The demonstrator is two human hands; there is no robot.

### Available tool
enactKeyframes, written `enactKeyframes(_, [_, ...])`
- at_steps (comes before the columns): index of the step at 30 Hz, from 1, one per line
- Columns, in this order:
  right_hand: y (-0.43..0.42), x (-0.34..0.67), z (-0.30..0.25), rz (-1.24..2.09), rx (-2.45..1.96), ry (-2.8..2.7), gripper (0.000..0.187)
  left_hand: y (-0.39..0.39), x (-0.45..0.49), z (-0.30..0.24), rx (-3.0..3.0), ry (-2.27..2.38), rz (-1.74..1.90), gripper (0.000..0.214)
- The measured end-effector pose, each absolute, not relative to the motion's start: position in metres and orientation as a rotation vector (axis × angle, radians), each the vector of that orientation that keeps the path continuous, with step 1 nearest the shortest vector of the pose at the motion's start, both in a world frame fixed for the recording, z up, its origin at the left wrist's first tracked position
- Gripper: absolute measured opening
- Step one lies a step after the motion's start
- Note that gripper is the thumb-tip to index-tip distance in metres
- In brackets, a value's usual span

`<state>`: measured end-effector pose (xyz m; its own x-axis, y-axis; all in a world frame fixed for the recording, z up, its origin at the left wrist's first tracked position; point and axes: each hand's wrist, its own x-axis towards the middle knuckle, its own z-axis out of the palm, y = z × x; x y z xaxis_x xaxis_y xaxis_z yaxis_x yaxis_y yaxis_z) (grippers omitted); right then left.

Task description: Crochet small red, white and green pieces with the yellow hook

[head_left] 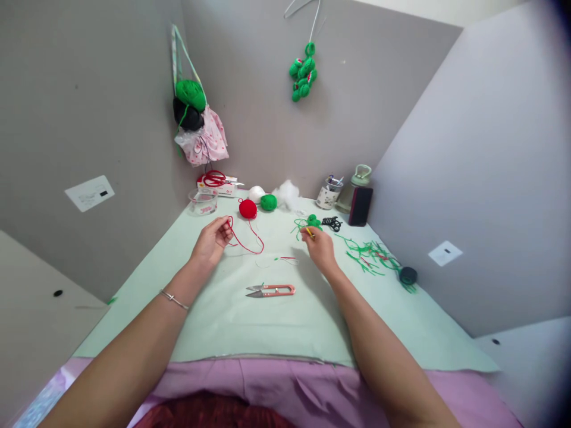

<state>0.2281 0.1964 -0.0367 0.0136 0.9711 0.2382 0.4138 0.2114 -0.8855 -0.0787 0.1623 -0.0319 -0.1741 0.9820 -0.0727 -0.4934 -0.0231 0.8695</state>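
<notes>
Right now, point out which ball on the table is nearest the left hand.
The red ball, frontmost and leftmost; the green ball and white ball sit farther from the left hand.

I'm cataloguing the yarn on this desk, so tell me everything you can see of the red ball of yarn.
The red ball of yarn is bright, roundish and looks soft. It sits on the pale green tabletop, left of the green ball and in front of the white ball; whether it touches them is hard to tell. A strand leaves its underside, bows rightward and appears to curve back to the left hand, pinched at the fingertips.
</notes>
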Motion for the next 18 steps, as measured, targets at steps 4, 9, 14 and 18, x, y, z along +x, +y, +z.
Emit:
enactKeyframes(4, [0.206, 0.252, -0.030, 0.705, -1.401, -1.635, 0.032, 0.156, -0.072, -0.030, 0.682, 0.907, 1.486, 0.040])
enactKeyframes(9, [0.199, 0.247, -0.031, 0.766, -1.403, -1.936, 0.028, 0.150, -0.061, -0.029, 0.651, 0.859, 1.442, 0.039])
enactKeyframes(14, [0.189, 0.228, -0.043, 0.726, -1.487, -2.250, 0.030, 0.152, -0.066, -0.024, 0.548, 0.803, 1.499, 0.036])
enactKeyframes(18, [0.187, 0.229, -0.041, 0.649, -1.536, -2.348, 0.037, 0.157, -0.087, -0.009, 0.426, 0.731, 1.646, 0.013])
